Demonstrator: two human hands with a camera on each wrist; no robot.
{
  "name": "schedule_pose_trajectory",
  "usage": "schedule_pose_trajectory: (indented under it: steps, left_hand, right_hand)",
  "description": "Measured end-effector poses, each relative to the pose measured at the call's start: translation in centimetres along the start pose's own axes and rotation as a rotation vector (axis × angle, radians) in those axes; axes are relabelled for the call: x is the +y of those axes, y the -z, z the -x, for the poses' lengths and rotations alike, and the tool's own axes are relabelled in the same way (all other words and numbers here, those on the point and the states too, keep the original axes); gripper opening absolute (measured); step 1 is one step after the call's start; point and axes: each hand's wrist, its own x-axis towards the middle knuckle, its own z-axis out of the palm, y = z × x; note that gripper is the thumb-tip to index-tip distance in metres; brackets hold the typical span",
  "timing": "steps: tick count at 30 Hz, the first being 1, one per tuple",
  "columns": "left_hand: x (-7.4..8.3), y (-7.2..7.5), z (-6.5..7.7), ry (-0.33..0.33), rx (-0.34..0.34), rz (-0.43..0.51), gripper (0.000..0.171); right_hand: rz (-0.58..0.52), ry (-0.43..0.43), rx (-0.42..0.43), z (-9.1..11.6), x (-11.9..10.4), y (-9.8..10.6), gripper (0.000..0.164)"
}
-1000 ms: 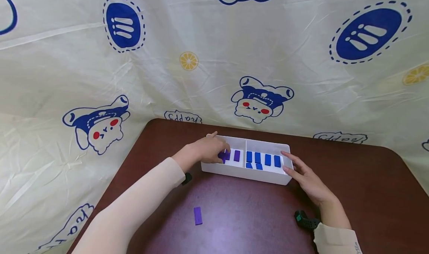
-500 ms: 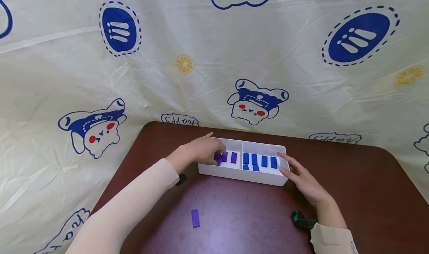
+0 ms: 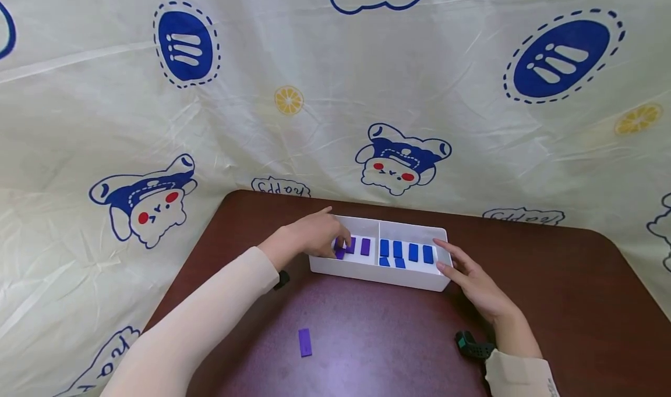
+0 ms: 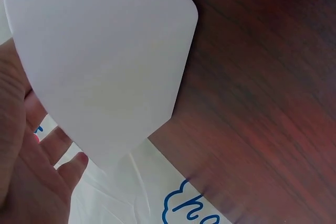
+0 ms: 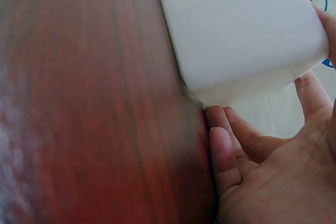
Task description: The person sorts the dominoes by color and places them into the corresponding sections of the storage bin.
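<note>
In the head view, a white two-part box (image 3: 403,279) stands toward the back of the table. My left hand (image 3: 314,234) reaches over its left end, thumb and fingertips pinching a purple block (image 3: 339,254) low in the left compartment. Other purple blocks (image 3: 365,246) lie in that compartment, partly behind my fingers. Several blue blocks (image 3: 413,252) fill part of the right compartment. My right hand (image 3: 479,283) holds the box's right end, thumb and index finger over the rim. In the right wrist view its other fingers (image 5: 223,150) bend by the end wall.
A single purple block (image 3: 305,343) lies on the dark brown table (image 3: 367,344) in front of the box. Black bands (image 3: 473,344) are on the wrists. A patterned cloth (image 3: 325,48) hangs along the table's back and left sides.
My left hand has lowered the purple block in the left compartment and its fingers have shifted slightly. My right hand stays at the box's right end. The head view has moved a little.
</note>
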Motion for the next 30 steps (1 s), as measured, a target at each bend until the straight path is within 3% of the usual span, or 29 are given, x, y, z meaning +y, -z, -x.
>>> schedule_pose_trajectory:
  steps: [9, 18, 30]
  left_hand:
    - [-0.1, 0.8, -0.5, -0.013, -0.022, -0.037, 0.033]
    - [-0.2, 1.8, -0.2, 0.014, -0.032, -0.028, 0.043]
    - [-0.6, 1.2, 1.2, 0.056, 0.014, 0.032, 0.034]
  right_hand:
    - [-0.009, 0.003, 0.013, 0.1, -0.1, 0.4, 0.068]
    - [-0.002, -0.001, 0.018, 0.0, -0.1, 0.5, 0.068]
    - [0.002, 0.002, 0.000, -0.3, 0.1, 0.0, 0.067]
